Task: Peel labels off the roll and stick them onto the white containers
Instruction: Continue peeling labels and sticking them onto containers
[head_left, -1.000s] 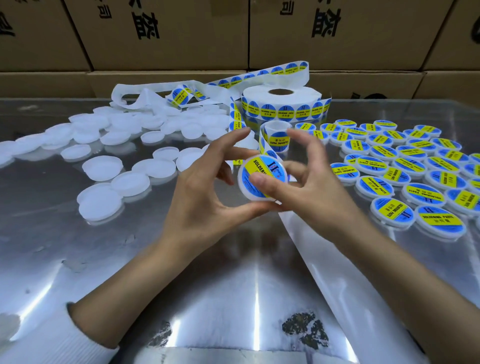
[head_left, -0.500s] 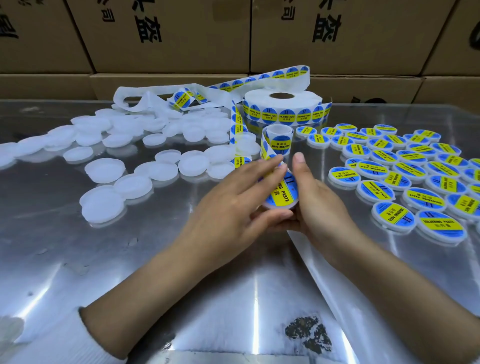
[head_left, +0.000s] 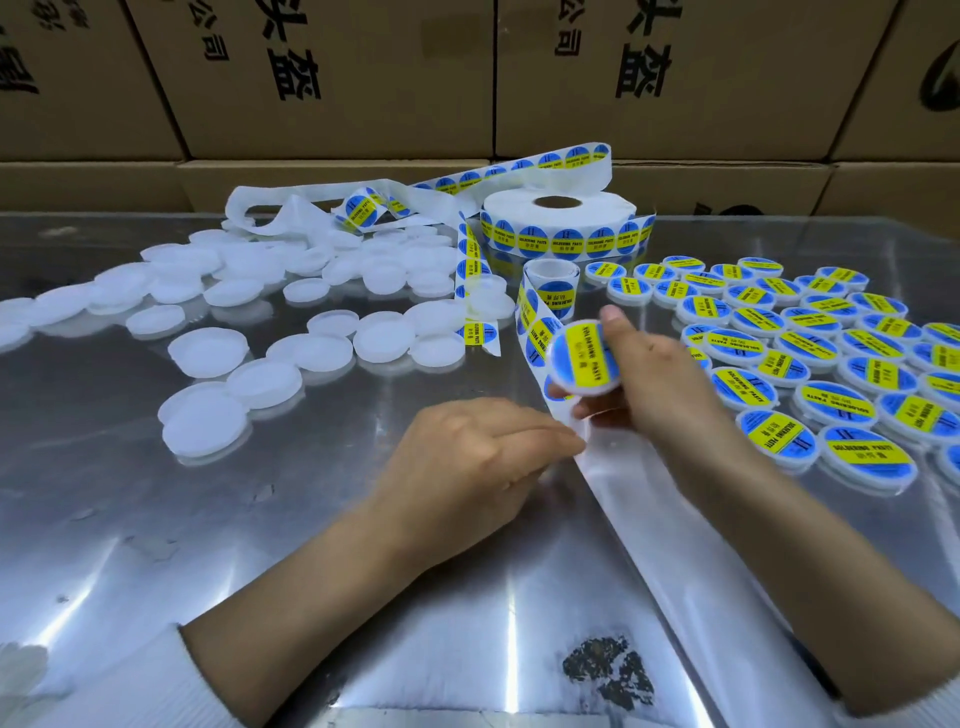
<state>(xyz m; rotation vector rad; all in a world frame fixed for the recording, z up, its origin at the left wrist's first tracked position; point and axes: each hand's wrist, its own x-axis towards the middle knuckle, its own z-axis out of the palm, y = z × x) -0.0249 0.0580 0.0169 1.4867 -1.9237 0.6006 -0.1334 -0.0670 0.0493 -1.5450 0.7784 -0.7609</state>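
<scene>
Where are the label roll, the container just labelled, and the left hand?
label roll (head_left: 558, 208), head view, white top face beside the core hole.
labelled container (head_left: 584, 358), head view, middle of its label.
left hand (head_left: 467, 457), head view, back of the hand.

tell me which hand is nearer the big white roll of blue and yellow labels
Right. The right hand, holding a labelled white container, sits just in front of the big white label roll; the left hand is lower and further back, pinching the backing strip.

L grip (head_left: 467, 457) left labelled container (head_left: 584, 358) — now pinches strip (head_left: 563, 415) | R grip (head_left: 654, 374) holds container alone
</scene>
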